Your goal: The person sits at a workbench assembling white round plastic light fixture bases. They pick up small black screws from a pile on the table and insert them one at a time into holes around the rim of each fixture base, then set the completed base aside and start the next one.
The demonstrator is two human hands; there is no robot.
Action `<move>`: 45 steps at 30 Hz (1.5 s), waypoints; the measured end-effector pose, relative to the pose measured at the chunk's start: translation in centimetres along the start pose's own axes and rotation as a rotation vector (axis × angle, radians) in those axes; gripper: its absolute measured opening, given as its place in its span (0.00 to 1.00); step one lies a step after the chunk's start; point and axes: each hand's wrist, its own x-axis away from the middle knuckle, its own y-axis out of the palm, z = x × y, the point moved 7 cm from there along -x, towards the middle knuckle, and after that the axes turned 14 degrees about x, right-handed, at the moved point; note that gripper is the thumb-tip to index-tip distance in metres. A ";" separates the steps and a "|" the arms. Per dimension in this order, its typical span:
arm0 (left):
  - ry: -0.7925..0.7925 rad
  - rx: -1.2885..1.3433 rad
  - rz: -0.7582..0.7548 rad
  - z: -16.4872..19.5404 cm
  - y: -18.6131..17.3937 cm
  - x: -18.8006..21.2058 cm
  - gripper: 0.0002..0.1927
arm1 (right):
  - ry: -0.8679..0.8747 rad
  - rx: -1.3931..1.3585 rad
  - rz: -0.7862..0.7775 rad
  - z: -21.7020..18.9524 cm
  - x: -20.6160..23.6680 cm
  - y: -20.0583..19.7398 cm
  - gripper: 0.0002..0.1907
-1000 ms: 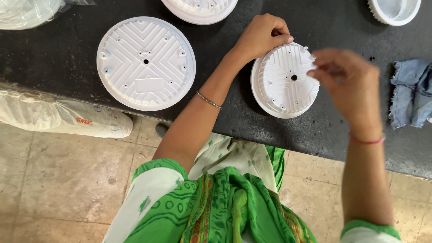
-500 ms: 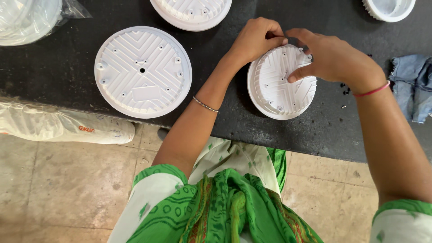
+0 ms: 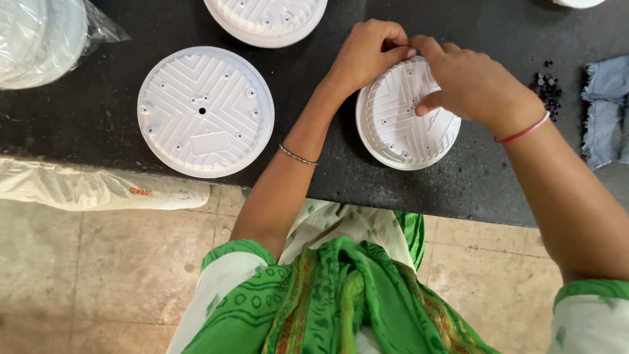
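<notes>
Both our left hand (image 3: 367, 56) and right hand (image 3: 468, 82) pinch the white disc (image 3: 400, 128) at twelve o'clock; a second disc (image 3: 205, 111) at nine waits untouched.

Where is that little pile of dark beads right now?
In the head view the dark beads lie on the black table toward the right, between the person's right hand and the blue denim cloth.

Three white discs (image 3: 205, 110) (image 3: 267, 19) (image 3: 400, 124), two hands (image 3: 367, 52) (image 3: 472, 82), one bead pile (image 3: 547, 88) at 2 o'clock, one denim scrap (image 3: 606, 111) at 3 o'clock
</notes>
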 end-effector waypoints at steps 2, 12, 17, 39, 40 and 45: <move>0.010 0.022 0.005 0.2 1.3 -0.2 0.06 | 0.006 0.022 0.006 0.9 0.9 0.3 0.52; 0.005 0.034 0.013 7.6 3.7 2.0 0.08 | -0.068 -0.025 0.498 1.1 11.2 -4.8 0.54; 0.223 -0.070 0.128 11.9 3.7 5.4 0.14 | 0.134 -0.719 0.690 4.3 20.4 -1.1 0.31; 0.364 -0.431 0.360 29.1 10.9 1.3 0.14 | 0.372 -2.059 0.391 8.6 31.7 5.0 0.20; 0.316 -0.427 0.345 28.5 10.7 0.7 0.16 | 0.378 -2.049 0.382 9.0 31.3 5.1 0.20; 0.327 -0.470 -0.037 27.2 13.0 -1.0 0.17 | 0.441 -2.037 0.407 11.1 29.8 6.4 0.19</move>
